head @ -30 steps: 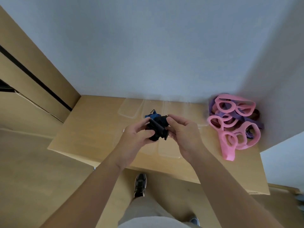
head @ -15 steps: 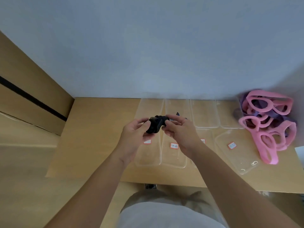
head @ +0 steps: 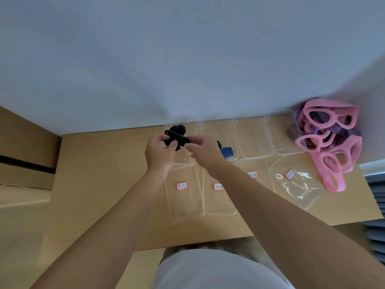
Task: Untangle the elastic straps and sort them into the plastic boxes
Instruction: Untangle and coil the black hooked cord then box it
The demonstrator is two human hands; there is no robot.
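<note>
My left hand (head: 159, 151) and my right hand (head: 203, 150) both pinch a bunched black elastic strap (head: 176, 135), held above the far left clear plastic box (head: 188, 161). A blue striped strap (head: 226, 151) lies in the second far box (head: 212, 127), just right of my right hand. A tangle of pink and purple straps (head: 331, 140) is piled at the table's right end. Closer to me lie clear lids with red-edged labels (head: 182, 186).
The boxes stand in a row along the wall on a wooden table (head: 100, 174). A skewed clear lid (head: 298, 185) lies at the right. A wooden cabinet (head: 25, 157) stands at the left, and grey stacked items (head: 377, 207) at the right edge.
The camera view shifted toward the table. My hands carried the black strap farther, over the far left box. The blue strap is no longer with the black one and lies in the second box.
</note>
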